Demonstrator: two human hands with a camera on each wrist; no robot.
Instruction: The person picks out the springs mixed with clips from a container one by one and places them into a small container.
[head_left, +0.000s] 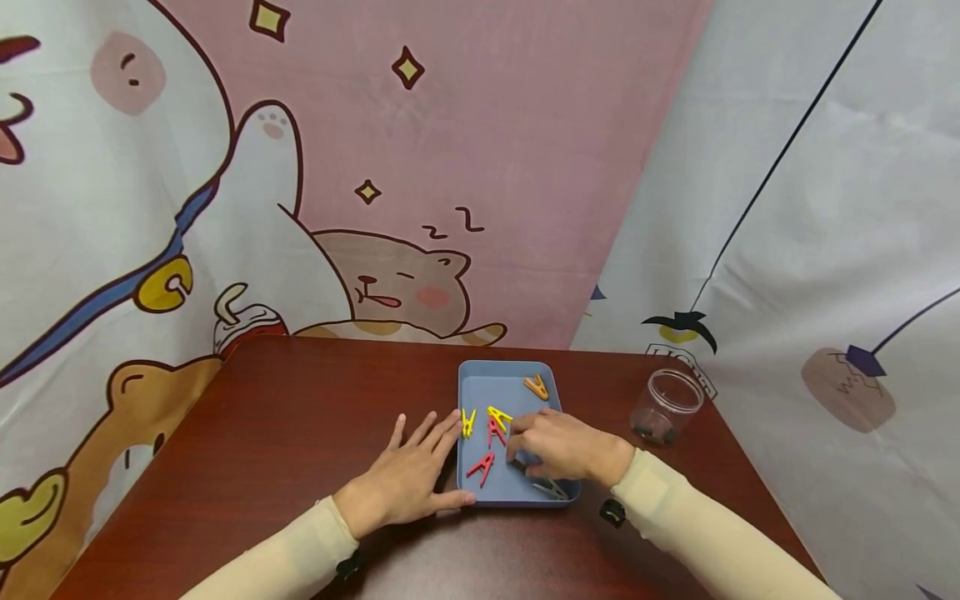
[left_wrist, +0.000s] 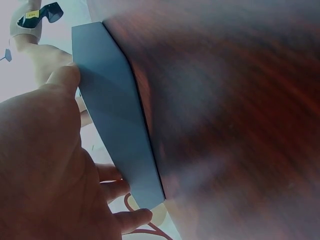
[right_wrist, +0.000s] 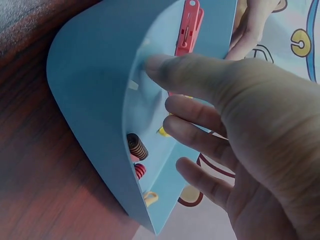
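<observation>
A shallow blue-grey tray (head_left: 487, 385) holds several small plastic clothespins. Against its left side my left hand (head_left: 411, 477) rests with fingers spread, the thumb by the near corner; the left wrist view shows that thumb and the fingertips along the tray's outer wall. My right hand (head_left: 558, 446) reaches down into the tray's right part. Close to its fingertips lie a black clothespin (head_left: 517, 464) and a grey clothespin (head_left: 552, 488). In the right wrist view, thumb and fingers stand apart with nothing seen between them. Red clothespins (head_left: 482, 468) and yellow clothespins (head_left: 468, 423) lie to the left.
An orange clothespin (head_left: 536, 386) lies near the tray's far right corner. Right of the tray, a clear open jar (head_left: 667, 404) stands on the dark red-brown table (head_left: 337, 392), something dark at its bottom. A printed cloth (head_left: 525, 208) hangs behind the table.
</observation>
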